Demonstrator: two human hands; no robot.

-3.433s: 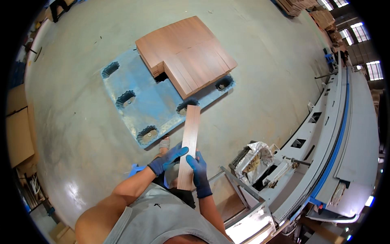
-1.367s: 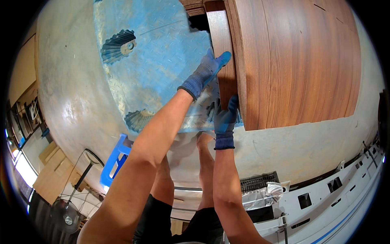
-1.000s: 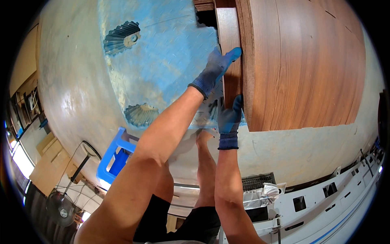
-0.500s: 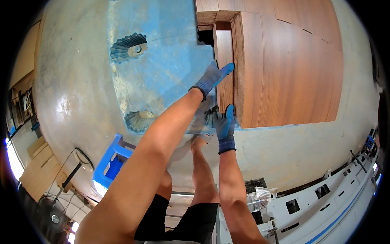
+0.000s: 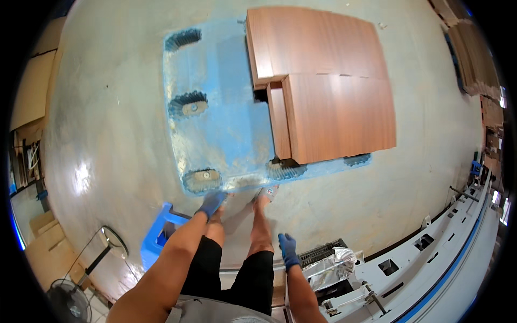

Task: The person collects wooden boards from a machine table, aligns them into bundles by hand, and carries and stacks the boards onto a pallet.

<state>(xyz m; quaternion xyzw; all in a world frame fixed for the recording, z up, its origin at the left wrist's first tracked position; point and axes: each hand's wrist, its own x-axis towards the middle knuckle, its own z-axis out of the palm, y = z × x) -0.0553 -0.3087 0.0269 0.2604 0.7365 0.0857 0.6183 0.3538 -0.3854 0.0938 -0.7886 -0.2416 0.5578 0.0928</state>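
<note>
Two stacks of brown wood-grain boards (image 5: 339, 116) stand side by side on a blue plastic pallet (image 5: 231, 116). A narrow board (image 5: 278, 121) lies lower, along the left side of the near stack. My left hand (image 5: 211, 203), in a grey-blue work glove, hangs over my left leg near the pallet's front edge. It holds nothing and its fingers look loosely stretched. My right hand (image 5: 289, 250), gloved alike, is off to the right of my right leg, also with nothing in it, thumb apart from the fingers. Both hands are away from the boards.
A blue plastic stool (image 5: 156, 234) stands at my left, with a black fan (image 5: 70, 301) farther out. On my right runs a long white machine frame (image 5: 409, 261), with crumpled silvery wrapping (image 5: 331, 269) at its near end. Stacked panels (image 5: 474, 59) stand at the far right.
Both hands have let go of the narrow board and drawn back toward me. My view has shifted, so more of the stacks and pallet shows.
</note>
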